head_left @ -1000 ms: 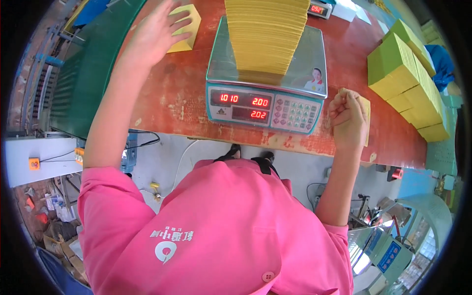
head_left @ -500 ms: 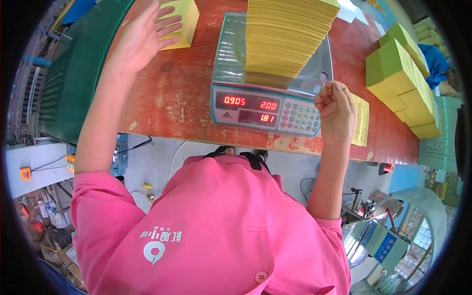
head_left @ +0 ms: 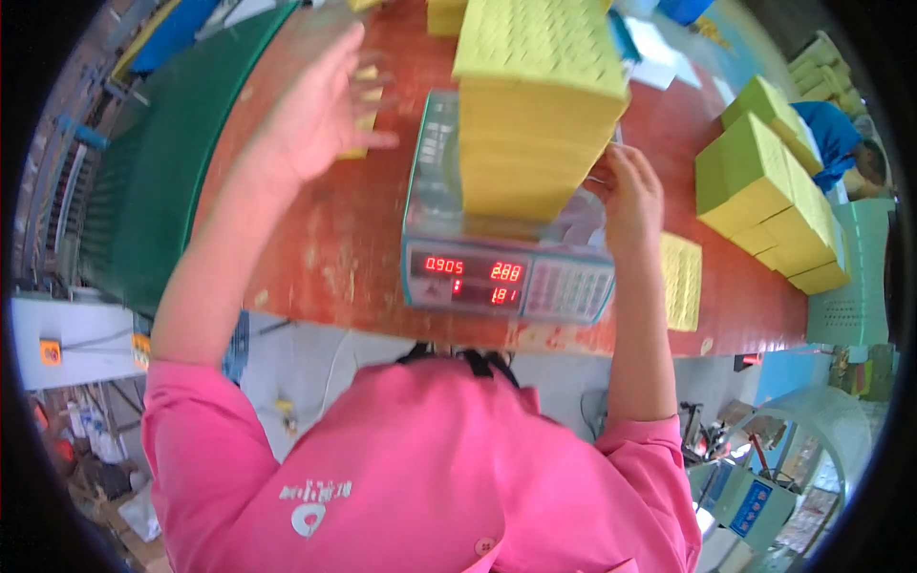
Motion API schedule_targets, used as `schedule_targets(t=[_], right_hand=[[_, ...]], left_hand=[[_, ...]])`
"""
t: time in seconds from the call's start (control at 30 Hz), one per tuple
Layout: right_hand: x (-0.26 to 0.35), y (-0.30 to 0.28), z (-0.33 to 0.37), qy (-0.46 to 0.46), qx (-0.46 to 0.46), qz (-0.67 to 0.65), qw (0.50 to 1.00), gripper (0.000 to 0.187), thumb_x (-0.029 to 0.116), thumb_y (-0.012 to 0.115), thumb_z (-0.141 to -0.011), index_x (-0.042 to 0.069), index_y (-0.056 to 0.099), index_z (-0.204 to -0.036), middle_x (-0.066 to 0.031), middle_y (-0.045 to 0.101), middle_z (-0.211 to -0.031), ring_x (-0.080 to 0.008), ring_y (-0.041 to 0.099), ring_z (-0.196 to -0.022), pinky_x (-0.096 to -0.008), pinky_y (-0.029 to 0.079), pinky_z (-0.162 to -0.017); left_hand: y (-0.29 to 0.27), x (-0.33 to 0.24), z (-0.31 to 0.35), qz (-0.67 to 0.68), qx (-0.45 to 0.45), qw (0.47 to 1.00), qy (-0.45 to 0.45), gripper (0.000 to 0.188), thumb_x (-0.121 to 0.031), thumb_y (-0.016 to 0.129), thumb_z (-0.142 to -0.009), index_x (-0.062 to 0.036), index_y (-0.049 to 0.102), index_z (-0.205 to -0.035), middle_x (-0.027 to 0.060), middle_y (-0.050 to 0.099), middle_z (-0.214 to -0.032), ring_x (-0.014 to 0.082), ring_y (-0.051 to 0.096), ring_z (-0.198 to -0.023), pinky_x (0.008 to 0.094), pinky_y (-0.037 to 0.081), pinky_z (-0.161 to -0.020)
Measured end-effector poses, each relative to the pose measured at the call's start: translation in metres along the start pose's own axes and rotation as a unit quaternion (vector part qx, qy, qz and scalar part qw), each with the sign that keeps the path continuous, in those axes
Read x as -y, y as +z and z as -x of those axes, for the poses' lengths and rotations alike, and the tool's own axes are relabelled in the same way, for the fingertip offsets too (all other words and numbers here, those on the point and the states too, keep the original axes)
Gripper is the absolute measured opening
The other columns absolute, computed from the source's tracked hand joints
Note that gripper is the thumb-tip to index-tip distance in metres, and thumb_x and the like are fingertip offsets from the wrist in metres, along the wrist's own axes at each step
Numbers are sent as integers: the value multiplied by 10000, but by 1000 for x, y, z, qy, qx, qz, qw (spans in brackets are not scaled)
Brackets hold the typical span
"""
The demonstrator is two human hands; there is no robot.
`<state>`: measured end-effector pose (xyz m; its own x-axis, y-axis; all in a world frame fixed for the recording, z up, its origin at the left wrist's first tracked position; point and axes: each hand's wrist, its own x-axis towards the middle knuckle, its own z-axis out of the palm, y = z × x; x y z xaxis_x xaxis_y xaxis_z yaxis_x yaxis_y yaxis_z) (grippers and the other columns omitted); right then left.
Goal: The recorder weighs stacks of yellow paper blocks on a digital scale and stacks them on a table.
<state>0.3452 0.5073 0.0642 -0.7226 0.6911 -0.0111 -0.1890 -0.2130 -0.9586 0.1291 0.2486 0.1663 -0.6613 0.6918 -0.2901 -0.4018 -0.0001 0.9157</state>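
A tall stack of yellow paper sheets with rows of small marks on top stands on the platform of a teal-and-white digital scale, its red digits lit. My left hand, smeared by motion, is raised left of the stack with fingers spread and nothing in it. Behind those fingers, a smaller yellow stack partly shows. My right hand is at the tall stack's right side, fingers loosely bent and their tips at its lower edge. Whether they touch the paper I cannot tell.
More yellow stacks stand at the table's right, near a person in a blue sleeve. A yellow sheet pile lies right of the scale. A green panel borders the red, worn table on the left.
My left hand has moved right, toward the tall stack. My right hand has loosened from a pinch and reached to the stack's right side. The view has shifted; the scale appears lower.
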Motion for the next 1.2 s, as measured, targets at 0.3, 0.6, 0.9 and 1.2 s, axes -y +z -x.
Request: schedule_targets(t=[0.3, 0.6, 0.9, 1.2], right_hand=[[-51, 37, -89, -139, 46, 43, 988, 472, 368, 417, -1003, -15, 591, -1216, -160, 609, -1256, -249, 549, -1177, -361, 412, -991], [-28, 13, 72, -184, -83, 186, 962, 414, 253, 504, -987, -10, 519, -1306, -184, 626, -1181, -278, 570, -1158, -350, 420, -997], [-70, -3, 150, 237, 0, -194, 952, 376, 330, 538, -985, 21, 580, -1196, -92, 662, -1076, -187, 637, -963, -336, 496, -870], [-43, -41, 149, 161, 29, -273, 948, 364, 275, 602, -954, 106, 513, -1264, 1, 561, -1180, -112, 540, -1091, -334, 476, -880]], left_hand=[[97, -26, -32, -95, 103, 989, -55, 515, -395, 609, -936, -60, 519, -1318, 69, 610, -1262, 182, 592, -1145, 359, 481, -960], [84, -11, 38, -143, 117, 972, -145, 545, -364, 582, -953, -50, 451, -1378, 100, 571, -1316, 197, 571, -1190, 374, 464, -1011], [76, -4, 19, -129, 164, 971, -120, 565, -407, 553, -960, -49, 442, -1383, 94, 585, -1285, 206, 579, -1166, 377, 477, -979], [107, 35, 40, -60, 143, 983, -97, 568, -451, 473, -983, -68, 431, -1401, 91, 553, -1333, 226, 553, -1198, 391, 461, -993]])
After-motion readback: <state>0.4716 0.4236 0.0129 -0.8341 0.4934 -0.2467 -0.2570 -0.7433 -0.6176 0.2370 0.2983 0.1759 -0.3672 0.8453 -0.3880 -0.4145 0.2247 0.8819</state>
